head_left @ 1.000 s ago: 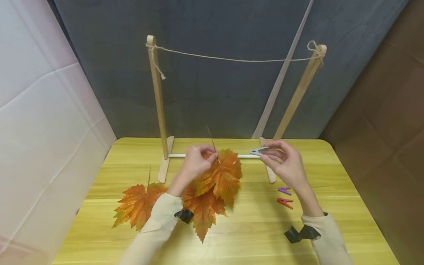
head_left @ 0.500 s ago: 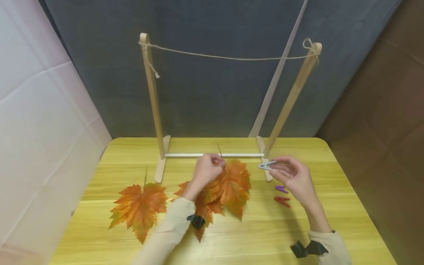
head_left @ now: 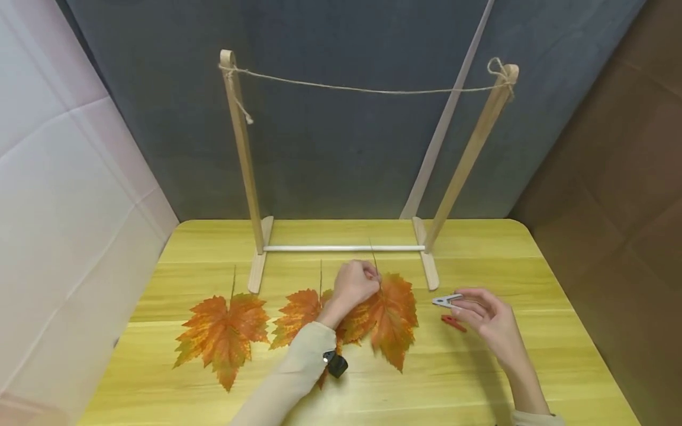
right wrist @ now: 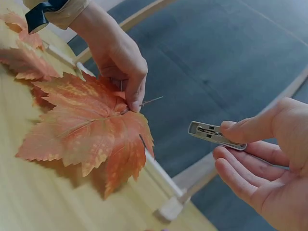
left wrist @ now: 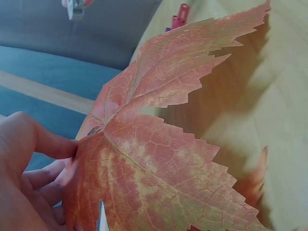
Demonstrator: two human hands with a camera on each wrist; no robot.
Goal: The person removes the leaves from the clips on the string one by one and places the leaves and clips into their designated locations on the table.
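Note:
My left hand (head_left: pixel 358 284) pinches an orange artificial maple leaf (head_left: pixel 394 322) near the base of its thin stem; the leaf hangs just over the table. In the left wrist view the thumb presses that leaf (left wrist: pixel 144 154) by its stem joint. My right hand (head_left: pixel 492 322) holds a grey clothespin (head_left: pixel 445 300) between thumb and fingers, to the right of the leaf. The right wrist view shows the clothespin (right wrist: pixel 214 134) from its side. A red clothespin (head_left: pixel 453 323) lies on the table under the right hand. In the head view the purple clothespin is hidden.
A wooden stand has a left post (head_left: pixel 242 154), a right post (head_left: pixel 471 157), a twine line (head_left: pixel 346 89) between their tops and a white bar (head_left: pixel 341 248) low down. One maple leaf (head_left: pixel 224 331) lies at left, another (head_left: pixel 298 313) partly behind the left arm.
Both hands have come down and toward me, the left also moving right with its leaf. The grey clothespin has moved right with the right hand, which now covers the purple clothespin.

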